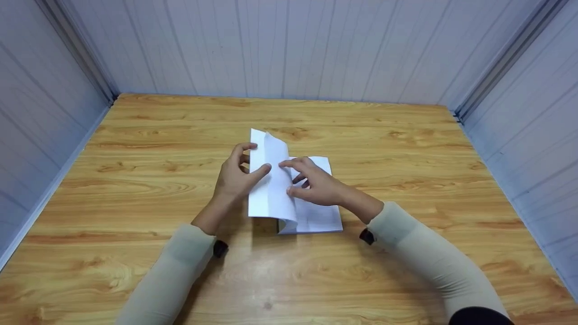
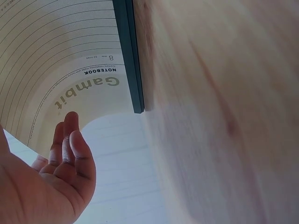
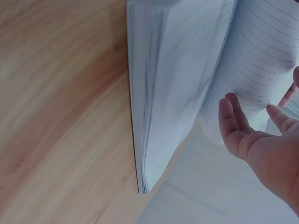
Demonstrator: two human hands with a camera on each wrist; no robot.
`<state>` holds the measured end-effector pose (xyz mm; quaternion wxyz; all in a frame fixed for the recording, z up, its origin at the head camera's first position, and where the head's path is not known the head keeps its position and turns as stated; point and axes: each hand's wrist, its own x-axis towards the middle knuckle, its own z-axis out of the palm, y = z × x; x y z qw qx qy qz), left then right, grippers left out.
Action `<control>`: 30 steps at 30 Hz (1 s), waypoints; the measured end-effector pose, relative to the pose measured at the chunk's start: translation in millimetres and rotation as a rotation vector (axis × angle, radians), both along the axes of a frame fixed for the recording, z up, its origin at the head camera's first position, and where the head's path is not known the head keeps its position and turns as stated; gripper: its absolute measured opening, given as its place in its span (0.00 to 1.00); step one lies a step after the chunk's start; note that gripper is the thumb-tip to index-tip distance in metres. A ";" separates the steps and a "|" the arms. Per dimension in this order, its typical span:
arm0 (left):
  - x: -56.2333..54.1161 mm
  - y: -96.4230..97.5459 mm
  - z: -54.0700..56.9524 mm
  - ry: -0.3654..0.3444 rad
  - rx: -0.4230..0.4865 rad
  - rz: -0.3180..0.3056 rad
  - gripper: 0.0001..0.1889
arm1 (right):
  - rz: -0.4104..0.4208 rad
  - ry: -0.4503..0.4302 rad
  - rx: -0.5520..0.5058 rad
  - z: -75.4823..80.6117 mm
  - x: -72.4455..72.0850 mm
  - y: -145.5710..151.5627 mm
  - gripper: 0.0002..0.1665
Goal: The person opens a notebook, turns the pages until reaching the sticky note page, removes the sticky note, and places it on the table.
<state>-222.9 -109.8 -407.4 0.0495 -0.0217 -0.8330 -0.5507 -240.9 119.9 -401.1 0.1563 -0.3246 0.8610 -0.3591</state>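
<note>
Pinching raised notebook pages, frame centre, with my left hand; my right hand, relaxed, touches them. Likely light, floppy, easily creased: hold outer edge.

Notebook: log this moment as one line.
notebook: open, on table | left grip: holds lifted pages | right grip: touches lifted pages | visible print: Gambit

Apparent gap beneath raised pages
</note>
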 end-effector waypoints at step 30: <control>-1.4 -1.2 -2.7 0.046 0.074 -0.014 0.23 | -0.318 0.267 0.434 -12.1 -29.3 29.1 0.25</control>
